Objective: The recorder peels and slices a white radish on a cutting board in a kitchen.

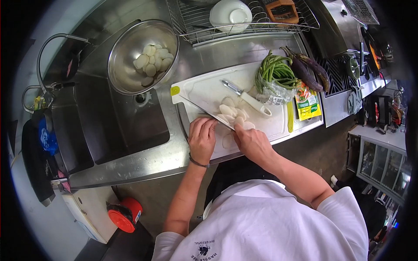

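Observation:
My right hand [253,142] grips a kitchen knife [204,111], whose blade points up and left across a white cutting board [209,84]. Beside the blade, on its left, my left hand [203,132] has its fingers bent together at the board's near edge; what lies under its fingertips is hidden. Thin pale round vegetable slices [228,111] are heaped just beyond the knife. A white-handled peeler [248,98] lies past them. More such slices [153,60] sit in a steel bowl [114,62] at the upper left.
Green long beans [272,70] in plastic, purple eggplants [305,71] and a seasoning packet [308,104] lie at the board's right end. A sink [130,127] is on the left. Behind the board stands a dish rack [202,39] with a white bowl [225,14].

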`<state>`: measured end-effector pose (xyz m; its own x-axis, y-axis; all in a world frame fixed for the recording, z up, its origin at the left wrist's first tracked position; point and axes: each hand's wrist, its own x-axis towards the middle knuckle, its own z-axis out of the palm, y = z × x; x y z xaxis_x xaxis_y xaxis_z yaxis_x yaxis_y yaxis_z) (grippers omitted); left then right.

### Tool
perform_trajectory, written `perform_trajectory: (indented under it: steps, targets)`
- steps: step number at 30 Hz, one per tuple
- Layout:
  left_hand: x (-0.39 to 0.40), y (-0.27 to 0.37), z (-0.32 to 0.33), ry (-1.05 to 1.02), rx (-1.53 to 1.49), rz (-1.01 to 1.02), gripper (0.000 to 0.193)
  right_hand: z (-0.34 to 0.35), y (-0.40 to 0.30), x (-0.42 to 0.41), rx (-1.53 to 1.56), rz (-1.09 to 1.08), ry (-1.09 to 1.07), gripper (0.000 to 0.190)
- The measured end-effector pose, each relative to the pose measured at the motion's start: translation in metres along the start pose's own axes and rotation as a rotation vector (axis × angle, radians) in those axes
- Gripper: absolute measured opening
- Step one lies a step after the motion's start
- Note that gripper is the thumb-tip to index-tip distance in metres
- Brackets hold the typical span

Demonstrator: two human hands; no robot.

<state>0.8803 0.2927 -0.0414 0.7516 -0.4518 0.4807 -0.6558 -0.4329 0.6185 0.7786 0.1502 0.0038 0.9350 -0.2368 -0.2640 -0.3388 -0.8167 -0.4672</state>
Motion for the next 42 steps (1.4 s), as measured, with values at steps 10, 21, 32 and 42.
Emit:
perform_trajectory:
  steps: [10,21,32,42]
  targets:
    - [-0.002,-0.001,0.001,0.013,0.021,0.018,0.011,-0.027,-0.011,-0.013,0.011,-0.004,-0.017,0.019]
    - [-0.002,-0.001,0.000,0.027,-0.002,-0.011,0.011,-0.010,-0.008,-0.006,-0.033,-0.036,-0.023,0.017]
    - [-0.002,-0.001,-0.001,-0.028,0.096,0.008,0.012,-0.019,0.003,-0.014,0.044,0.102,-0.060,0.021]
    - [0.029,-0.009,-0.024,-0.339,0.232,0.057,0.040,-0.036,0.009,-0.011,0.111,0.124,-0.061,0.023]
